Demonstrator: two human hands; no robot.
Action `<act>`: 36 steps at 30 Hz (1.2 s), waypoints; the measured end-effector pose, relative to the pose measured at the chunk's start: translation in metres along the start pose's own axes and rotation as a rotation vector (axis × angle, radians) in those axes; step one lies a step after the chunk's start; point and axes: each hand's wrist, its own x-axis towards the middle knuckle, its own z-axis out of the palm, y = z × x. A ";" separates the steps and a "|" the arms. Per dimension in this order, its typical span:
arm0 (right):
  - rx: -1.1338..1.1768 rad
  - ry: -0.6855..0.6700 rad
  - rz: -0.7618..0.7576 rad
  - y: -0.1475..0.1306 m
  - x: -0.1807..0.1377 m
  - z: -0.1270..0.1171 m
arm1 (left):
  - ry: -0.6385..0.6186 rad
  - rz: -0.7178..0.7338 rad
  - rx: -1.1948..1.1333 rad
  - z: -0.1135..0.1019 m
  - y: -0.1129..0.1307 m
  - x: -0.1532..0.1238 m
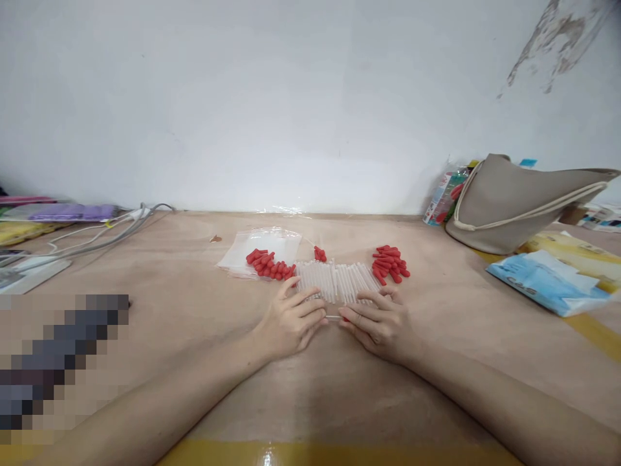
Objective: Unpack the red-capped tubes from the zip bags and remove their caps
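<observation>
While pinching one clear tube (334, 317) between both sets of fingertips, left hand (292, 323) and right hand (376, 325) resting low on the table (194, 336), fingers curled in toward each other. A speck of red at the right fingertips, probably a cap going onto the tube's end; too small to be sure. Just beyond the hands, a row of tubes (337, 279) lying side by side, apparently uncapped. Red caps in three loose heaps: left caps (270, 264) partly on plastic bags (262, 249), a few middle caps (319, 253), right caps (389, 263). Judging by these, early going: nearly everything left to cap. Off right, a tan bag (514, 204).
</observation>
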 end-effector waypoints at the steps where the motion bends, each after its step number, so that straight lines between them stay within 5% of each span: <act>1: -0.013 0.009 0.000 0.000 -0.001 0.000 | -0.001 -0.003 -0.002 0.000 0.000 0.000; 28: 0.087 -0.048 -0.206 0.010 -0.010 -0.011 | -0.005 0.032 -0.055 -0.004 -0.004 -0.012; 31: 0.050 -0.004 -0.122 0.020 -0.013 -0.016 | 0.037 -0.067 -0.072 -0.004 -0.007 -0.014; 36: 0.058 0.026 0.254 0.045 -0.014 -0.020 | 0.033 -0.243 -0.034 0.005 -0.020 -0.006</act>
